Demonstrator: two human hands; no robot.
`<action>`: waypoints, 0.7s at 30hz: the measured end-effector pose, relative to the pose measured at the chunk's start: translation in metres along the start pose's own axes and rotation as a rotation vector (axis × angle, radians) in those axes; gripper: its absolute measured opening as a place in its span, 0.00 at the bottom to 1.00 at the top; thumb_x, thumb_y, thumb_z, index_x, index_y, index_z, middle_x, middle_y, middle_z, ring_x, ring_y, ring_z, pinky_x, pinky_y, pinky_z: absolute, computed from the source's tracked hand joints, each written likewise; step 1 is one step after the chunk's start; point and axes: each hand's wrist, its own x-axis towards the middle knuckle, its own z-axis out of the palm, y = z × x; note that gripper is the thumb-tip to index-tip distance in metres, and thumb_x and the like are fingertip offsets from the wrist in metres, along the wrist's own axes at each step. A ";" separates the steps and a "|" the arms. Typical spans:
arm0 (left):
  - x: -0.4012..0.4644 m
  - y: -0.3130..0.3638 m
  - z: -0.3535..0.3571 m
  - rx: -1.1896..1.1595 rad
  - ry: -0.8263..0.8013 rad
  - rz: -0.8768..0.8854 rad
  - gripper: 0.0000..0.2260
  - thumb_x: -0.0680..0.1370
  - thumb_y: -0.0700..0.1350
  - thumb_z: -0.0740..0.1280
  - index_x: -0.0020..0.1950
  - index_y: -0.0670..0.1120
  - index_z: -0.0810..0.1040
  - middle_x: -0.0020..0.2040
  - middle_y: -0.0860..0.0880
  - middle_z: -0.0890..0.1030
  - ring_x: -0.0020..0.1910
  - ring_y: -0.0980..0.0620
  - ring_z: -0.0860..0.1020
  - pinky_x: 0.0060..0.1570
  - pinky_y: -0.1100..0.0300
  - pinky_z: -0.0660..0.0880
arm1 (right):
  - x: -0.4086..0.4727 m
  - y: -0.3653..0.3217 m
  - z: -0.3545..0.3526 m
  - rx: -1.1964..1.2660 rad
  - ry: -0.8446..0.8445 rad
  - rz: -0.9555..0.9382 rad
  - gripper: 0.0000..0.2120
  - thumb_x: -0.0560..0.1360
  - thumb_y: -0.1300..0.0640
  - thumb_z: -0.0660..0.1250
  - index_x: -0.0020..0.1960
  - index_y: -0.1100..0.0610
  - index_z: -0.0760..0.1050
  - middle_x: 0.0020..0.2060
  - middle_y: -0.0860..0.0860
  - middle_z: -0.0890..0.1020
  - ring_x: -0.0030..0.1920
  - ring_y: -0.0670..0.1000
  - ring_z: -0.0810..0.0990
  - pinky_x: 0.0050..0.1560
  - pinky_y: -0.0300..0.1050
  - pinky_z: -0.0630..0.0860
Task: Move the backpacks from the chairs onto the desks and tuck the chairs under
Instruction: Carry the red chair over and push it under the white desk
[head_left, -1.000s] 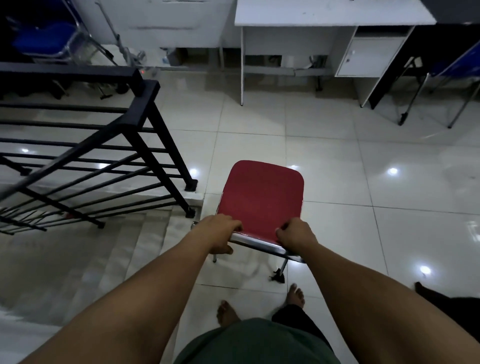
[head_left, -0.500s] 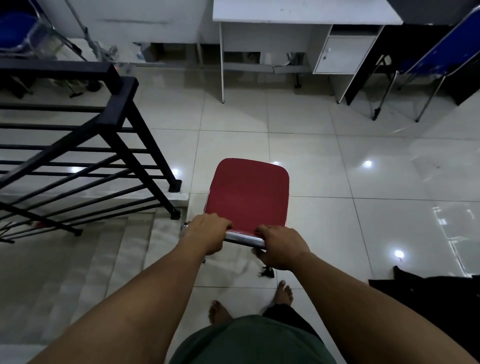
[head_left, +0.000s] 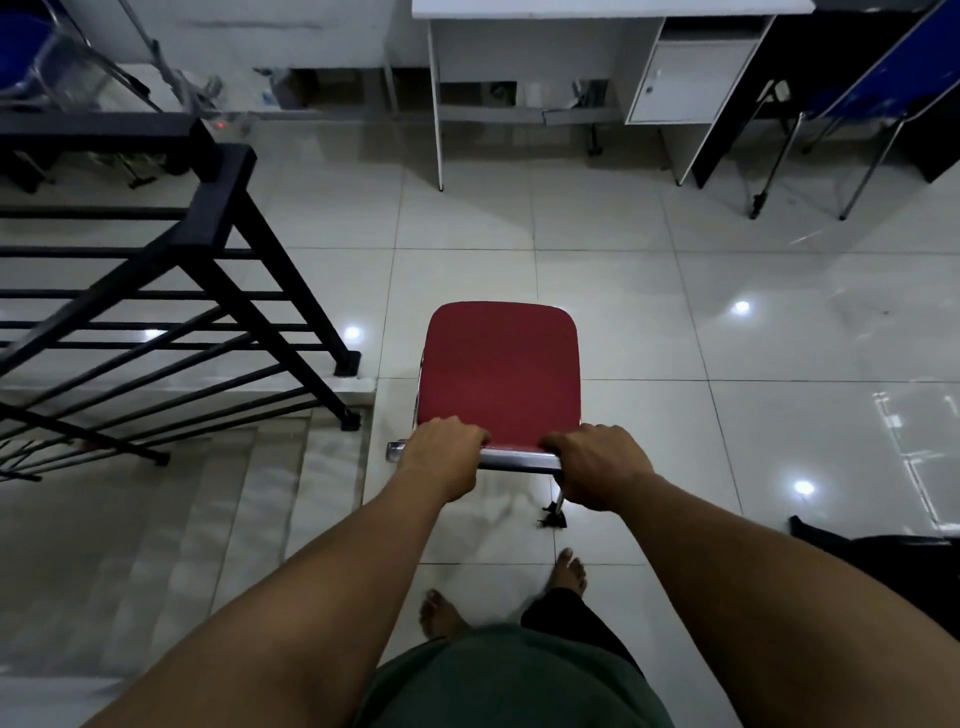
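Holding the chair (head_left: 501, 374) by its chrome back rail (head_left: 519, 460) is the sound choice: your left hand (head_left: 441, 454) and right hand (head_left: 597, 465) are each curled round that rail, one at either end, so both grips are pinching the tube rather than spread. You should expect a stiff, fairly light frame that steers from this rail, though polished chrome may slip in a loose palm and metal legs may skid or chatter on the glossy tile floor (head_left: 675, 322). Only the head view is given: the chair has a red padded seat with rounded corners, bare of any backpack, and one leg with a dark foot shows under your right hand. It stands on the floor well short of the white bench (head_left: 613, 6), beside the black stair railing (head_left: 218, 208); keep it clear of the stairs.
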 end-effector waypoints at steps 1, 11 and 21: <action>0.002 -0.001 0.000 -0.014 -0.007 0.012 0.19 0.71 0.40 0.67 0.59 0.55 0.80 0.49 0.49 0.83 0.48 0.46 0.81 0.48 0.54 0.77 | 0.000 0.000 -0.001 -0.011 0.005 0.005 0.11 0.73 0.54 0.65 0.55 0.45 0.75 0.44 0.48 0.83 0.40 0.54 0.81 0.38 0.44 0.72; 0.004 -0.007 -0.004 -0.039 -0.006 0.055 0.18 0.73 0.49 0.68 0.63 0.59 0.77 0.52 0.53 0.83 0.49 0.48 0.81 0.49 0.55 0.76 | -0.005 -0.009 0.017 0.134 0.121 0.039 0.27 0.72 0.47 0.67 0.70 0.48 0.70 0.61 0.47 0.80 0.54 0.54 0.82 0.51 0.48 0.77; 0.015 -0.016 0.001 0.021 0.036 0.144 0.21 0.73 0.50 0.65 0.66 0.58 0.75 0.54 0.54 0.83 0.50 0.50 0.81 0.49 0.55 0.77 | 0.011 0.004 0.017 0.000 0.151 -0.021 0.12 0.74 0.48 0.62 0.55 0.48 0.77 0.44 0.49 0.84 0.40 0.56 0.82 0.39 0.46 0.74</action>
